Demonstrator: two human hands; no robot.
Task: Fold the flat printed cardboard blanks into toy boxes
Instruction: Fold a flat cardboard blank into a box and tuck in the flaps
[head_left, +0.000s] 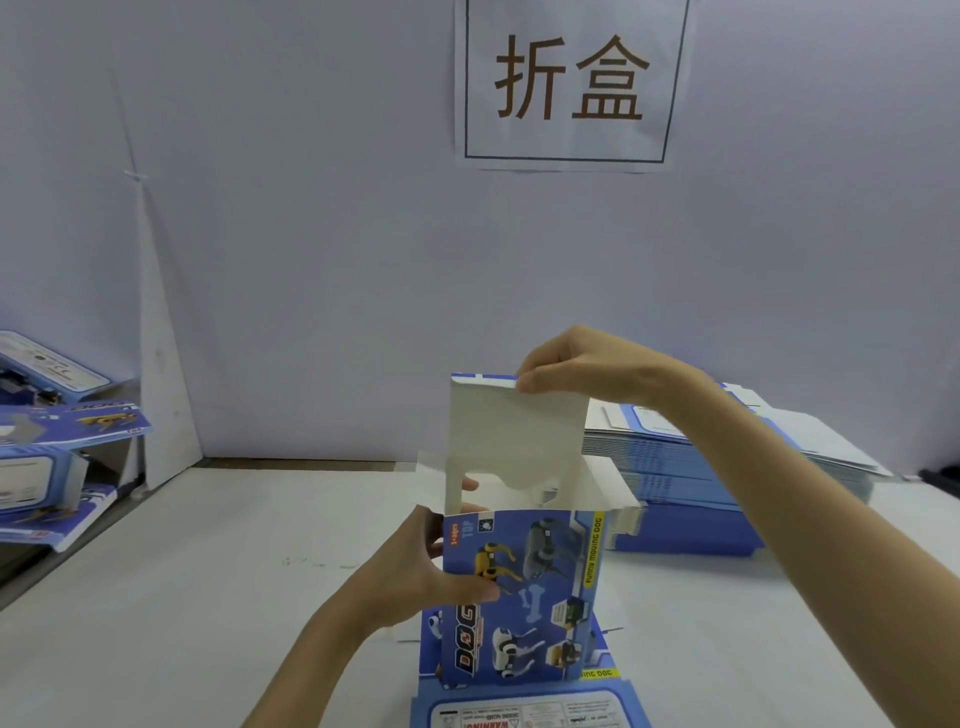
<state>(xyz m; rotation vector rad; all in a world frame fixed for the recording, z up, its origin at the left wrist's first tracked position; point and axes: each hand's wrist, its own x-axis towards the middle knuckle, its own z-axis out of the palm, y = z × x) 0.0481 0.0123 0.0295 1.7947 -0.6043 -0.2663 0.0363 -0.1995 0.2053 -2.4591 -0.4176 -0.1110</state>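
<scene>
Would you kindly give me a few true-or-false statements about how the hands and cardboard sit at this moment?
1. The right hand pinches the upright lid flap. True.
2. The left hand lies flat on the table. False: it grips the box by its left side.
3. A stack of flat blanks lies to the right. True.
4. The box top is closed. False: it is open.
5. Folded boxes are piled on the left. True.
</scene>
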